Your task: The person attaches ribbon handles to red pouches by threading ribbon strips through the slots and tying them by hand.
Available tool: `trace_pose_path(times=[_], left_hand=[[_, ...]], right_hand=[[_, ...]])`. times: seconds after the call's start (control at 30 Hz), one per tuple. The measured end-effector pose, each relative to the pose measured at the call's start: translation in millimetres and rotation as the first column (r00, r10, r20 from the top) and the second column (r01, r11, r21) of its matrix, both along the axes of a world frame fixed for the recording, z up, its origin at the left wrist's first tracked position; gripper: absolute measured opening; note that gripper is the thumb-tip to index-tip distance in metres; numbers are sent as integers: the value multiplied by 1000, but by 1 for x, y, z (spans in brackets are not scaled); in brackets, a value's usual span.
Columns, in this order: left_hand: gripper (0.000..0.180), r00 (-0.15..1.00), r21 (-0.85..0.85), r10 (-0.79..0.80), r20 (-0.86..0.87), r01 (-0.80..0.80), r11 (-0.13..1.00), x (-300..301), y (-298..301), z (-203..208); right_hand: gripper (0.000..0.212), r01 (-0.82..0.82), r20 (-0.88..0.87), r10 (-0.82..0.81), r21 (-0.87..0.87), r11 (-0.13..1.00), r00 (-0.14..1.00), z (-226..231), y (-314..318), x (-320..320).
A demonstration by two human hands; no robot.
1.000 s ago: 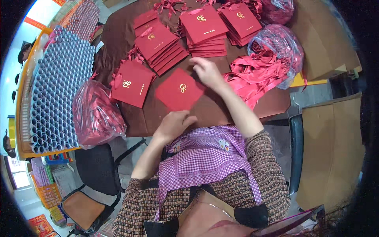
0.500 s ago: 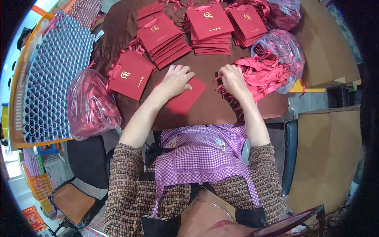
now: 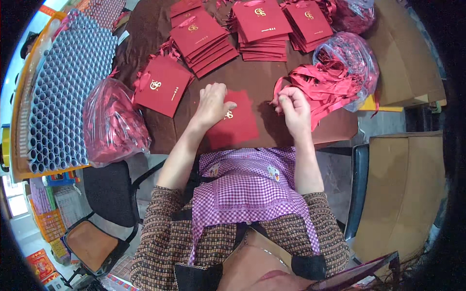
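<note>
A red paper bag (image 3: 238, 127) with a gold emblem lies flat near the table's front edge. My left hand (image 3: 211, 107) rests over its upper left part, thumb spread away from the bent fingers. To the right, my right hand (image 3: 294, 106) pinches the end of a red ribbon (image 3: 280, 86), which runs up toward a heap of red ribbons (image 3: 323, 82). That heap spills from a clear plastic bag (image 3: 361, 63). Left of my left hand is another red paper bag (image 3: 162, 87) with ribbon at its edge.
Stacks of red paper bags (image 3: 199, 36) cover the far side of the brown-covered table (image 3: 262, 72). A plastic bag of red ribbon (image 3: 114, 126) stands at the left, beside a rack of grey tubes (image 3: 68, 97). Cardboard boxes (image 3: 405, 189) and a chair (image 3: 109, 199) flank the table.
The paper bag near me now shows its gold emblem and sits squarer to me. My right hand has turned, now pinching a ribbon end; my left hand has shifted slightly left.
</note>
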State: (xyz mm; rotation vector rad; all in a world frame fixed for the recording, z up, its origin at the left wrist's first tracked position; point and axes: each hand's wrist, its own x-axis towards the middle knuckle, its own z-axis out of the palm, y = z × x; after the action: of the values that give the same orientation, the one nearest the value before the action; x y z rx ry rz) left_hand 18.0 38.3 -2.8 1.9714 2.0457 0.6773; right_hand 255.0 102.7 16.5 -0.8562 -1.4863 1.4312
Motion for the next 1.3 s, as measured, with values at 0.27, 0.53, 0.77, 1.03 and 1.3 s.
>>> trace_pose_path(times=[0.27, 0.53, 0.77, 1.03, 1.3], left_hand=[[26, 986, -10, 153, 70, -152, 988, 1, -10, 0], [28, 876, -157, 177, 448, -118, 981, 13, -13, 29], [32, 816, -132, 158, 556, -102, 986, 18, -19, 29], [31, 796, -159, 180, 577, -107, 982, 23, -22, 37], [23, 819, -85, 106, 564, -70, 994, 23, -25, 40]], right_hand=[[17, -64, 67, 66, -40, 997, 996, -14, -26, -26], [8, -47, 277, -144, 583, 811, 950, -5, -31, -46], [11, -15, 331, -258, 639, 769, 908, -11, -30, -52], [11, -22, 345, -311, 699, 715, 885, -9, -32, -54], [14, -41, 335, -325, 750, 660, 884, -5, -32, -55]])
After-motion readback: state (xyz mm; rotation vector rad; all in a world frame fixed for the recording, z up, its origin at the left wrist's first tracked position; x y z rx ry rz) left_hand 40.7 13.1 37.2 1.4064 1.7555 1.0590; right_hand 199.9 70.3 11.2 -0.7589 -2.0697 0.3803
